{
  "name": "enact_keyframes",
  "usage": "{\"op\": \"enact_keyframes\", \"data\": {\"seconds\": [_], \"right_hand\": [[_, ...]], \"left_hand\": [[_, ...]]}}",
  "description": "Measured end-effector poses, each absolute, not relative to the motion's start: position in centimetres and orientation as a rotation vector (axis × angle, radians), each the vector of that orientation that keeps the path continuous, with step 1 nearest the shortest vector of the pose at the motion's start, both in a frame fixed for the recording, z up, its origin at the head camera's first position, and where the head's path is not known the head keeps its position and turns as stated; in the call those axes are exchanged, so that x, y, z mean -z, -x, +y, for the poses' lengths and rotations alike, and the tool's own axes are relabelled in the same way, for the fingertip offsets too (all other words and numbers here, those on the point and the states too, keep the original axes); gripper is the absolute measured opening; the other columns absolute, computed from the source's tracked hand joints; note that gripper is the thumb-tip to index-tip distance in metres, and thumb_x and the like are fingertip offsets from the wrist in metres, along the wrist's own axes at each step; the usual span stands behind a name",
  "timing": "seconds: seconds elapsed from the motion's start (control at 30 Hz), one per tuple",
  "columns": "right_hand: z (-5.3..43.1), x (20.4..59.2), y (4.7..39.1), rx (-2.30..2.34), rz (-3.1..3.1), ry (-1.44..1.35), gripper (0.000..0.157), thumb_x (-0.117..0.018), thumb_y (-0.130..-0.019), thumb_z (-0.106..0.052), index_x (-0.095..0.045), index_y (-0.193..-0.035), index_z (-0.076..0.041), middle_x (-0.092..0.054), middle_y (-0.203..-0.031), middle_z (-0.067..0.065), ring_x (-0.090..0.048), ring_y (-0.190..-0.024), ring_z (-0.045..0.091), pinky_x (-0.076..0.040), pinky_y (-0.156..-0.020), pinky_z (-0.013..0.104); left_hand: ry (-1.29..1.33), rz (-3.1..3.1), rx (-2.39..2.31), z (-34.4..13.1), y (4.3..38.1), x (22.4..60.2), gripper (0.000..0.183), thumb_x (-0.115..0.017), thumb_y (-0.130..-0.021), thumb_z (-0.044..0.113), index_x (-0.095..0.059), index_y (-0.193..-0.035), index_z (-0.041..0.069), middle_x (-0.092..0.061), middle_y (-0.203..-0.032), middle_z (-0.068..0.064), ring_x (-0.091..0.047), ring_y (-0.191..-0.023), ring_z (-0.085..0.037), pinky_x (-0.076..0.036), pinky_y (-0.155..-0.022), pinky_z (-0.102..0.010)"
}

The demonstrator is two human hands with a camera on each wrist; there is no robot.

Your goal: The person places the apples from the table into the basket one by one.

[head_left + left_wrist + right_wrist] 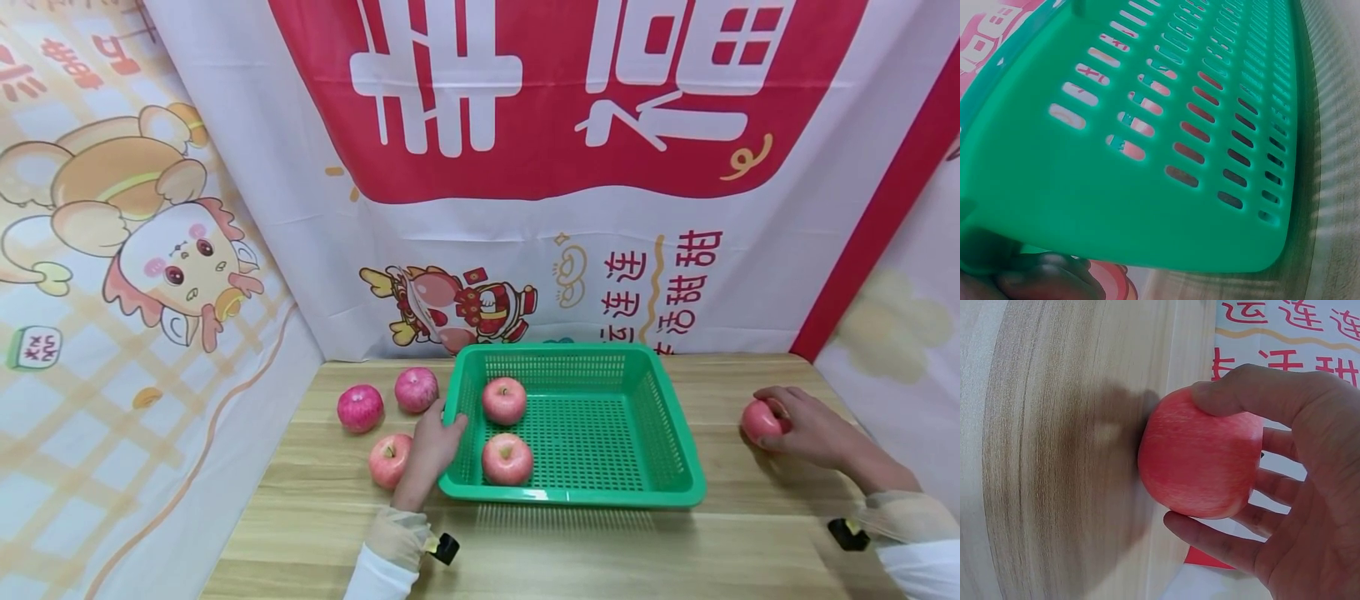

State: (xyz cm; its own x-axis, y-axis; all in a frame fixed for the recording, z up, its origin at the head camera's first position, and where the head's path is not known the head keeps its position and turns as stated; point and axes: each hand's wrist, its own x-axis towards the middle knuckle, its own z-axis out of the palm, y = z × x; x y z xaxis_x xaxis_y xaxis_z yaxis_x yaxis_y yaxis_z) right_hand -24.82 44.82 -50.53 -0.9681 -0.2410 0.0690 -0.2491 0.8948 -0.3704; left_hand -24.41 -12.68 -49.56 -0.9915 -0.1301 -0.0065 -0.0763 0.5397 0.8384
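My left hand (438, 442) grips the left rim of a green plastic basket (573, 497), its thumb over the edge. In the left wrist view the slotted basket wall (1054, 181) fills most of the picture, with part of the hand (1047, 281) at the bottom left. Two red apples, one behind (504, 401) and one in front (507, 460), sit inside the basket on its left side. At the table's right, my right hand (810, 429) holds another red apple (1200, 456) between thumb and fingers; it is at or just above the wood.
Left of the basket lie another apple (390, 461), close beside my left forearm, and two magenta round items (360, 408) (416, 389) whose kind is unclear. Printed cloth (300, 167) hangs behind and along the sides of the wooden table (315, 533).
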Motion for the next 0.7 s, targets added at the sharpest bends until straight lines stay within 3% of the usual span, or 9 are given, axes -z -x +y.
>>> {"op": "enact_keyframes", "data": {"seconds": [0.37, 0.7], "right_hand": [[44.5, 50.0, 24.7, -0.582, -3.069, -0.328, 0.084, -0.094, -0.077, -0.031, -0.053, -0.139, 0.008, -0.055, -0.133, 0.038, -0.054, -0.113, 0.052, -0.057, -0.085, 0.066], [43.7, 49.2, 24.9, -0.509, -2.997, -0.393, 0.084, -0.093, -0.078, -0.041, -0.057, -0.138, 0.006, -0.062, -0.129, 0.033, -0.058, -0.113, 0.049, -0.056, -0.086, 0.066]], "left_hand": [[-0.172, -2.707, 1.467, -12.7, 24.4, 49.6, 0.043, -0.063, -0.104, 0.017, -0.059, -0.143, -0.002, -0.07, -0.129, -0.024, -0.068, -0.114, -0.035, -0.055, -0.101, -0.055], [-0.162, -2.697, 1.451, -12.7, 24.5, 49.6, 0.041, -0.063, -0.103, 0.016, -0.061, -0.14, -0.002, -0.071, -0.125, -0.023, -0.069, -0.109, -0.034, -0.056, -0.098, -0.055]]}}
